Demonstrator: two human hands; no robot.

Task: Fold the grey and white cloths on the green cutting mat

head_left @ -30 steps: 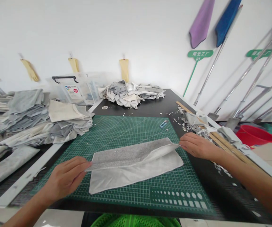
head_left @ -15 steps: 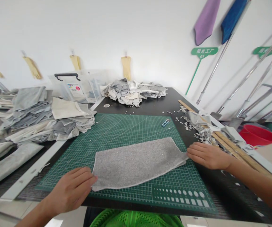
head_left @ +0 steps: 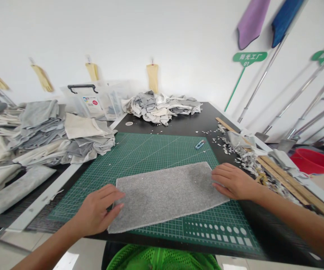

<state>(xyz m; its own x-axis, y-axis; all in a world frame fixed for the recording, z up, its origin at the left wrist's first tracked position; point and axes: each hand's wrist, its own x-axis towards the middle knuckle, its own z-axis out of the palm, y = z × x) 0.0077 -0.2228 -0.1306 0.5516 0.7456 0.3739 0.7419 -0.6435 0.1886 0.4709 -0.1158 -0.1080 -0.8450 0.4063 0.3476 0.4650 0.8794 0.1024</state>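
Note:
A grey felt-like cloth piece (head_left: 164, 197), roughly rectangular, lies flat and slightly slanted on a green cutting mat (head_left: 150, 152). At its left edge is my left hand (head_left: 101, 210), thumb and fingers apart, fingertips over the cloth. My right hand (head_left: 233, 182) rests at the right edge with its fingers stretched over the border and nothing pinched between them. Part of that edge is hidden under the fingers. A small blue utility knife (head_left: 200, 144) lies near the mat's far right corner.
Stacked cloths (head_left: 38, 127) cover the left side, beside a clear plastic box (head_left: 94, 101). A heap of cloth pieces (head_left: 158, 107) lies at the back. Scraps (head_left: 247, 161) and wooden strips (head_left: 280, 178) line the right edge. A green mesh basket (head_left: 162, 258) is below; a red basin (head_left: 315, 161) stands right.
Both hands have let go of the cloth's ends. The left hand moved up and inward, its fingers spreading; the right moved slightly inward. The cloth's raised right corner now lies flat.

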